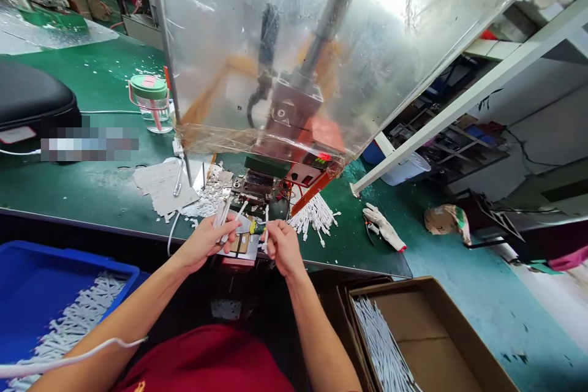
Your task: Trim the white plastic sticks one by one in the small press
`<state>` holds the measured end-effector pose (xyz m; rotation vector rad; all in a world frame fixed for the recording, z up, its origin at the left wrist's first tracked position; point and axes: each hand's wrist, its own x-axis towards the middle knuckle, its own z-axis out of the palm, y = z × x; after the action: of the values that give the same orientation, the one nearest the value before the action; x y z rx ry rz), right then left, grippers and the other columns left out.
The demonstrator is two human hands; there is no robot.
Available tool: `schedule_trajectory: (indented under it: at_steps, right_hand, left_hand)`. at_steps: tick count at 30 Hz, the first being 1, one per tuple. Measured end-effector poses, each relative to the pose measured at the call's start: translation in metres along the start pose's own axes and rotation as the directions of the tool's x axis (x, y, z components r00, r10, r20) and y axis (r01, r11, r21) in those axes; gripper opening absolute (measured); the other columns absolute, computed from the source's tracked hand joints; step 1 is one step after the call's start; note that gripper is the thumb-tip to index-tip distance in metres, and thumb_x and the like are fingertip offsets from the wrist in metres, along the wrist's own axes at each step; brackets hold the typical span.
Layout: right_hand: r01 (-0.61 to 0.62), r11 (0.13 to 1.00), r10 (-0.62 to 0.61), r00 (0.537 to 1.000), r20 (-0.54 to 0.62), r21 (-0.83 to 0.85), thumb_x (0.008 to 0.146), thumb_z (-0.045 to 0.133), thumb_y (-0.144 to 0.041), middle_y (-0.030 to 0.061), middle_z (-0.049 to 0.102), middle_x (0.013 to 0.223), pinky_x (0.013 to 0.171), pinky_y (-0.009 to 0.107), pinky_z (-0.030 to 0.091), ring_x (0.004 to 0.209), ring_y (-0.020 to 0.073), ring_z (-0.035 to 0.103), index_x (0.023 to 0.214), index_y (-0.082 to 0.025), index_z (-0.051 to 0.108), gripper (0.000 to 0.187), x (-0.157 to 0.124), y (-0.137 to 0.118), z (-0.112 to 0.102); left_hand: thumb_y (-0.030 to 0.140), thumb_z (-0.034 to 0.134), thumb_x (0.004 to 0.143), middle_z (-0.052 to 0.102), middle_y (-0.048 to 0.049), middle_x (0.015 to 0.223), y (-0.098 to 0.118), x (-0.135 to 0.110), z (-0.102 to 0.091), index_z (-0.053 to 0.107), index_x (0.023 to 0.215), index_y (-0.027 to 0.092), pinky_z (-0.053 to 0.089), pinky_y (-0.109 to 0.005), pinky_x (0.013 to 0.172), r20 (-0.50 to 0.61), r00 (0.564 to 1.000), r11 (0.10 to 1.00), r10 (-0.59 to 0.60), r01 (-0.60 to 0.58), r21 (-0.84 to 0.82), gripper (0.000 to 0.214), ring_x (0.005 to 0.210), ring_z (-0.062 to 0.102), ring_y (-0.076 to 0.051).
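Note:
My left hand [206, 244] is closed around a small bunch of thin white cables [223, 211], their ends pointing up toward the machine. Between the fingertips of my right hand [285, 249] is one white cable [266, 220], held roughly upright. Both hands are at the table's front edge, just before the small metal fixture [255, 187] of a press machine [294, 104]. A metal plate [248, 247] lies between the hands, with a small yellow piece [252, 227] near its top. The far ends of the held cables are too small to make out.
Clear plastic sheeting [211, 73] hangs before the press. White scraps [215, 190] litter its left; loose white cables [316, 215] lie right, near a glove [384, 226]. A blue bin [27, 282] and cardboard box [441, 331] hold more cables. A lidded jar [154, 107] stands left.

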<state>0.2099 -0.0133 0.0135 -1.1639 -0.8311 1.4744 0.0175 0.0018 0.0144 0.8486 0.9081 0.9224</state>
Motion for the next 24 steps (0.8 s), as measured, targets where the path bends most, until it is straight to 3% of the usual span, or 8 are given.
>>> schedule_trajectory:
  at_steps: [4, 12, 16, 20, 24]
  right_hand:
    - [0.004, 1.000, -0.005, 0.999, -0.033, -0.009, 0.071, 0.072, -0.043, -0.0028, 0.062, 0.053, 0.029, 0.015, 0.018, 0.029, 0.0011, 0.029, 0.062, -0.019, 0.050, 0.034, 0.017, 0.007, 0.017]
    - [0.003, 0.998, -0.009, 0.996, -0.093, -0.066, 0.069, 0.069, -0.040, -0.0031, 0.061, 0.051, 0.029, 0.015, 0.019, 0.030, 0.0028, 0.034, 0.061, -0.019, 0.048, 0.030, 0.034, 0.004, 0.027]
    - [-0.008, 0.997, 0.000, 0.995, -0.103, -0.079, 0.069, 0.068, -0.040, -0.0033, 0.060, 0.049, 0.029, 0.016, 0.019, 0.029, 0.0032, 0.034, 0.060, -0.020, 0.049, 0.030, 0.035, 0.003, 0.030]
    - [-0.006, 0.998, -0.001, 0.995, -0.098, -0.069, 0.069, 0.068, -0.040, -0.0031, 0.060, 0.050, 0.030, 0.017, 0.020, 0.029, 0.0034, 0.034, 0.059, -0.019, 0.049, 0.029, 0.035, 0.004, 0.030]
    - [-0.008, 0.997, 0.001, 0.995, -0.095, -0.070, 0.069, 0.068, -0.040, -0.0034, 0.060, 0.050, 0.030, 0.017, 0.020, 0.030, 0.0035, 0.034, 0.060, -0.019, 0.050, 0.029, 0.035, 0.004, 0.029]
  left_hand:
    - [0.044, 0.074, 0.077, 0.060, 0.0023, 0.061, -0.006, 0.000, -0.004, 0.057, 0.088, 0.017, 0.016, -0.015, 0.035, -0.045, 0.999, 0.999, 0.012, -0.011, 0.037, 0.033, 0.041, 0.051, -0.007]
    - [0.040, 0.070, 0.080, 0.058, 0.0029, 0.063, -0.008, 0.001, -0.012, 0.059, 0.106, 0.016, 0.016, -0.014, 0.033, -0.042, 0.999, 1.000, -0.004, 0.002, -0.031, 0.037, 0.044, 0.054, -0.008]
    - [0.041, 0.072, 0.079, 0.055, 0.0040, 0.060, -0.007, 0.001, -0.012, 0.057, 0.087, 0.016, 0.016, -0.013, 0.032, -0.049, 0.998, 0.997, -0.026, 0.022, -0.075, 0.030, 0.042, 0.049, -0.006]
    - [0.045, 0.073, 0.077, 0.048, 0.0049, 0.054, -0.008, 0.003, -0.012, 0.050, 0.064, 0.015, 0.015, -0.013, 0.032, -0.051, 0.997, 0.995, -0.050, 0.045, -0.091, 0.040, 0.039, 0.037, -0.003]
    - [0.051, 0.068, 0.079, 0.042, 0.0051, 0.047, -0.010, 0.006, -0.012, 0.048, 0.054, 0.015, 0.014, -0.014, 0.033, -0.002, 0.998, 0.996, -0.058, 0.058, -0.062, 0.049, 0.037, 0.030, -0.002]
